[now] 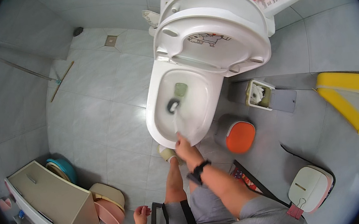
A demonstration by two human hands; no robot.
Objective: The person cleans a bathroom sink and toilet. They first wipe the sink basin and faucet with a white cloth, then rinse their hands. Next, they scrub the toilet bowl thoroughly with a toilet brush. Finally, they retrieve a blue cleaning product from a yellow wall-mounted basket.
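My right hand [186, 149] grips the white handle of a toilet brush [176, 120] over the front rim of a white toilet bowl [153, 123]. The brush's dark head rests inside the bowl and looks blurred. Greenish water [181, 89] shows at the bowl's drain, just beyond the brush head. Behind the bowl, the raised seat [166, 42] and lid [216, 53] lean against the tank. My left hand [141, 214] hangs low beside my left leg, fingers loosely curled, with nothing visible in it; its palm is partly hidden.
Right of the toilet stand an open small bin [262, 104], an orange-lidded bin [240, 137] and a yellow plastic object [345, 81]. A white lidded container [306, 188] sits lower right. At left are a cabinet [51, 196], basins [110, 214] and a floor squeegee [63, 80].
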